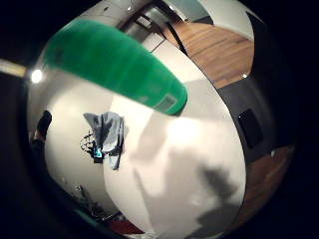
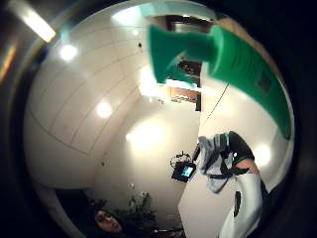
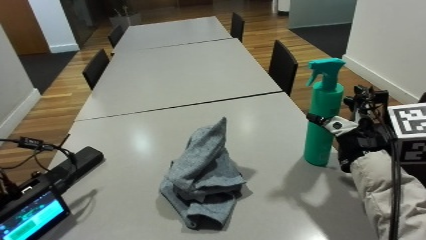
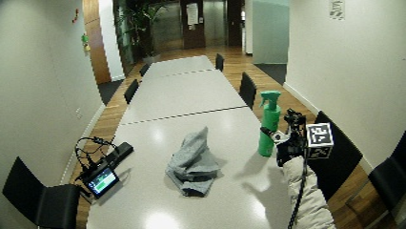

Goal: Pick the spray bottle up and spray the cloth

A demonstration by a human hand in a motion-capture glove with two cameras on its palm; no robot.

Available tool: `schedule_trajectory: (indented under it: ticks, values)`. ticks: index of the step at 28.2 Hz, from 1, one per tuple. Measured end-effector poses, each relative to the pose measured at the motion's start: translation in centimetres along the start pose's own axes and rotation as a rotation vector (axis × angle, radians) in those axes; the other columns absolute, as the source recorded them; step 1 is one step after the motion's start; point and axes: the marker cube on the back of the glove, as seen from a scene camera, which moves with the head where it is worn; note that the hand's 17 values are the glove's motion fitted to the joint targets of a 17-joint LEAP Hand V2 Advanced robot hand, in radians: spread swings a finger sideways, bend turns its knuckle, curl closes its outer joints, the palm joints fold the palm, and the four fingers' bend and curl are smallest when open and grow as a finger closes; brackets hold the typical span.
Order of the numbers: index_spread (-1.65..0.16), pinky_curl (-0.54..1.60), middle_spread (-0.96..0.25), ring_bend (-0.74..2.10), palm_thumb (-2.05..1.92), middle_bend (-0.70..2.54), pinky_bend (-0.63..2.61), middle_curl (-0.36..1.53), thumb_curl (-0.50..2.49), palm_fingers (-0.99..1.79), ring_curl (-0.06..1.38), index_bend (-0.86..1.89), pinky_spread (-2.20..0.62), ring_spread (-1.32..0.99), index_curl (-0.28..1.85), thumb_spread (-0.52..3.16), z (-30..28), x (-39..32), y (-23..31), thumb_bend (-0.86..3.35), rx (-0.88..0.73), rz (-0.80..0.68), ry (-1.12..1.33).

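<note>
While the black-gloved right hand (image 3: pixel 356 142) sits against the tall green plastic spray bottle (image 3: pixel 322 117) standing near the table edge, grasp unclear, a nudge could topple it short of the crumpled grey cloth (image 3: pixel 203 177).

Right hand (image 3: pixel 356 145), black-gloved, raised at table's right edge, just beside the upright spray bottle (image 3: pixel 321 115). Palm faces the bottle's body. Fingers hidden; whether they wrap or touch it cannot be told. Forearm in pale padded sleeve (image 3: pixel 389 192), angled up from below.
</note>
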Motion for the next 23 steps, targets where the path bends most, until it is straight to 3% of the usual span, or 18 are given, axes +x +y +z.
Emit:
schedule_trajectory:
  ticks: [3,7,11,23]
  values:
    - [-0.33,0.28,-0.02,0.42,0.97,0.55,0.29,0.38,0.44,0.02,0.33,0.12,0.01,-0.1,0.34,0.74,-0.9,3.5,-2.0,0.17,-0.015,0.079,-0.028]
    - [-0.36,0.22,-0.04,0.59,1.01,0.65,0.24,0.4,0.46,0.35,0.31,0.02,0.04,-0.12,0.25,0.73,-1.3,6.3,-1.8,0.15,-0.019,0.115,-0.07]
    - [-0.33,0.23,-0.07,0.62,1.09,0.56,0.29,0.38,0.49,0.7,0.31,0.23,0.01,-0.13,0.29,0.71,-1.7,7.4,-0.7,0.17,0.019,0.12,-0.134]
    - [-0.31,0.34,-0.11,0.57,1.16,0.44,0.42,0.41,0.55,0.87,0.39,0.15,-0.13,-0.16,0.35,0.51,-1.8,5.8,-3.9,0.08,0.124,0.109,-0.193]
